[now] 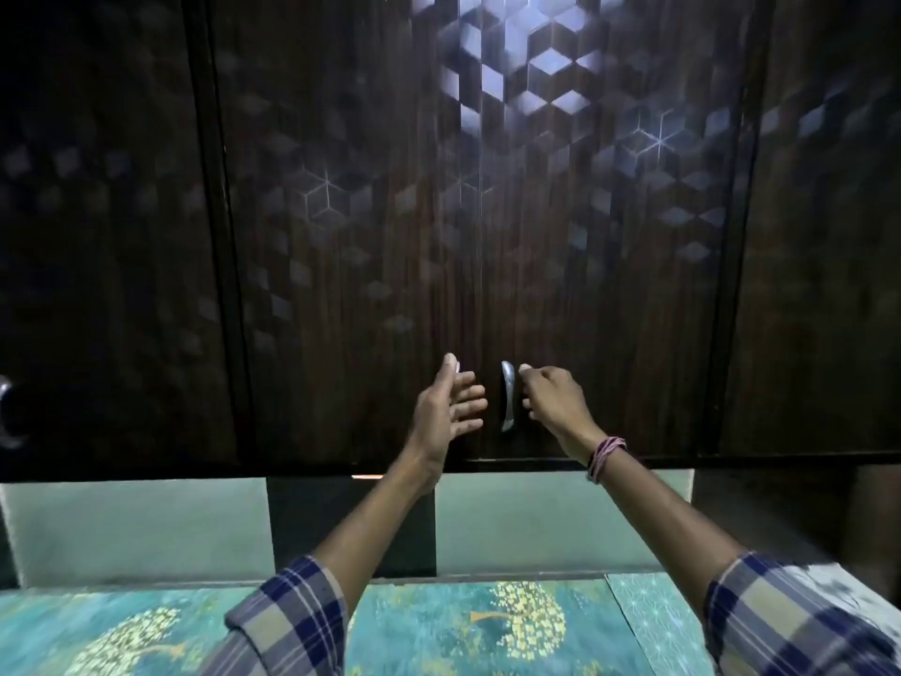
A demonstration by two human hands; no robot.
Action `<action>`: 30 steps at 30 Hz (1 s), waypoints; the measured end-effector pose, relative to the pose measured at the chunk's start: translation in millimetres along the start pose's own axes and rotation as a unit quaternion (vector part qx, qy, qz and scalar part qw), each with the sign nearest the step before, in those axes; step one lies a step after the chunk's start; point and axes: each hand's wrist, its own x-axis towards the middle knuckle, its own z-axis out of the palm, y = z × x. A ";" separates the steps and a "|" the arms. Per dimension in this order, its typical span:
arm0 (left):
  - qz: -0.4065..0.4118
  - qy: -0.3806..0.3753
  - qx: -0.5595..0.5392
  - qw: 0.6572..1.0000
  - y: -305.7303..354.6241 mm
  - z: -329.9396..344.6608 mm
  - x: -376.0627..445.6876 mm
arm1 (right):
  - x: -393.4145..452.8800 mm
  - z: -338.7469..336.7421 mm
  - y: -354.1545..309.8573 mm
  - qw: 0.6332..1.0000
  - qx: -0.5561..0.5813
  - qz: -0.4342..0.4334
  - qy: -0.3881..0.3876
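Note:
A dark wood-grain wall cabinet with a cube pattern fills the view, and both middle doors are closed. My left hand (pixel 448 407) is raised in front of the left door (pixel 351 285) with fingers straight and spread. It hides most of that door's handle (pixel 457 367). The right door (pixel 609 285) has a curved metal handle (pixel 507 402) in full sight. My right hand (pixel 553 400) hovers just right of it with fingers curled and nothing in its grip. Whether its fingertips touch the handle I cannot tell.
Another cabinet door on the far left carries a metal handle (pixel 7 412). Below the cabinets are a pale green wall (pixel 136 524) and a teal counter (pixel 439 626) printed with yellow trees. A thread band (pixel 604 456) circles my right wrist.

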 end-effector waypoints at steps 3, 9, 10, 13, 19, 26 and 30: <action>-0.027 0.005 0.009 1.000 -11.8 2.1 -5.7 | 0.5 13.6 14.1 0.999 0.023 0.030 -0.016; -0.046 0.007 -0.014 0.999 -26.6 2.0 -3.7 | -19.6 25.6 8.2 0.999 -0.020 0.005 0.026; -0.048 0.006 -0.014 0.999 -28.7 2.6 -2.9 | -21.1 26.2 8.0 0.999 -0.028 0.006 0.030; -0.051 -0.001 -0.020 0.999 -32.0 4.9 -5.3 | -26.0 31.4 5.3 0.997 -0.060 0.004 0.043; -0.045 -0.021 -0.021 0.999 -33.1 10.8 -29.1 | -37.2 30.0 -4.3 0.997 -0.070 0.006 0.039; -0.021 -0.006 -0.004 1.000 -30.0 27.9 -65.8 | -97.0 -8.0 4.4 0.997 -0.025 -0.029 0.061; 0.008 -0.007 -0.010 1.000 -25.2 69.6 -114.6 | -139.6 -50.8 10.9 0.996 0.007 -0.056 0.063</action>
